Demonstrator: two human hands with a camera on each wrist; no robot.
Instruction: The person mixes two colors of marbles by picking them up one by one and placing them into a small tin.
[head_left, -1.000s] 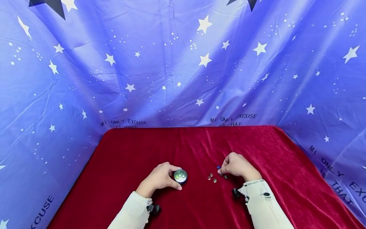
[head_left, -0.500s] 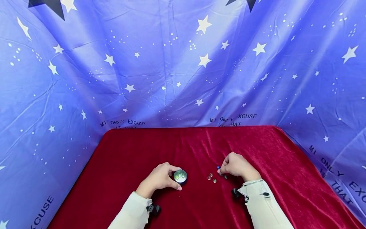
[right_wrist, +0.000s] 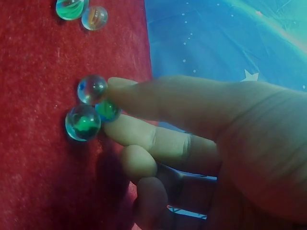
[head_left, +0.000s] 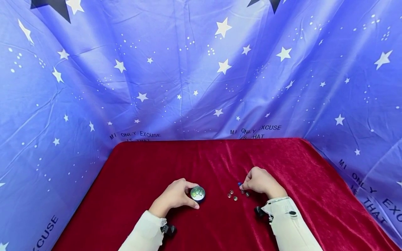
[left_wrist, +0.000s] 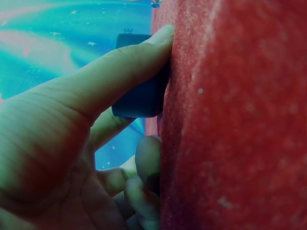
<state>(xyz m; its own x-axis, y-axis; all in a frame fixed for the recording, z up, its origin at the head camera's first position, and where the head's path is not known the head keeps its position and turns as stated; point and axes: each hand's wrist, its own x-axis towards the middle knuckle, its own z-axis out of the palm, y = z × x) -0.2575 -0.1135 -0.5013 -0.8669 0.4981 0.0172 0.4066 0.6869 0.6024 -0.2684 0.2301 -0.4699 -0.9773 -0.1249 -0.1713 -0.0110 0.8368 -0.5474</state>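
My left hand (head_left: 176, 195) grips a small round container (head_left: 198, 194) between thumb and fingers; it stands on the red cloth with several greenish marbles inside. In the left wrist view its dark outer wall (left_wrist: 136, 98) shows behind the thumb. My right hand (head_left: 260, 180) is low over a group of loose glass marbles. In the right wrist view its thumb and index finger pinch a green marble (right_wrist: 108, 110). Touching or very close to it are a clear marble (right_wrist: 92, 89) by the thumb tip and a larger green-swirled marble (right_wrist: 83, 123).
Left of the right hand lie more loose marbles (head_left: 231, 192), with a blue marble (head_left: 239, 183) just beyond its fingertips. Red velvet cloth (head_left: 150, 160) covers the table. A blue star-patterned curtain (head_left: 182, 76) hangs behind and along both sides.
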